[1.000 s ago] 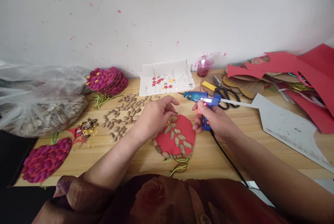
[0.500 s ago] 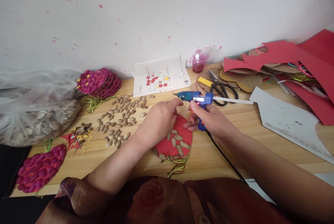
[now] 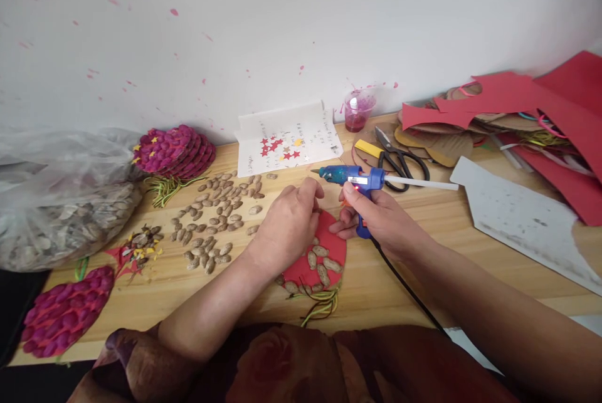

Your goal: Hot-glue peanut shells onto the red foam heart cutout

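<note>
My right hand [image 3: 383,218] is wrapped round the handle of a blue hot glue gun [image 3: 350,176], its nozzle pointing left and a white glue stick [image 3: 423,182] sticking out behind. My left hand [image 3: 294,221] is closed, fingers curled together over the upper left part of a red round cutout [image 3: 332,234]; what its fingertips hold, if anything, is hidden. Several peanut shells [image 3: 323,273] lie on the cutout's lower part and along its bottom edge. Green and brown strings [image 3: 322,306] hang from the edge nearest me. Loose peanut shells [image 3: 226,202] lie spread out to the left.
Scissors [image 3: 399,155], a yellow-handled tool [image 3: 368,148] and a cup of pink paint [image 3: 358,111] stand behind. Paper with stars [image 3: 291,140] lies near the wall. Left are a bag of shells [image 3: 66,215] and purple-studded discs [image 3: 176,152]; right, red scraps [image 3: 498,96].
The view has shifted slightly. My left hand's fingers are more curled in and sit a little lower over the cutout. The glue gun stays almost still in my right hand.
</note>
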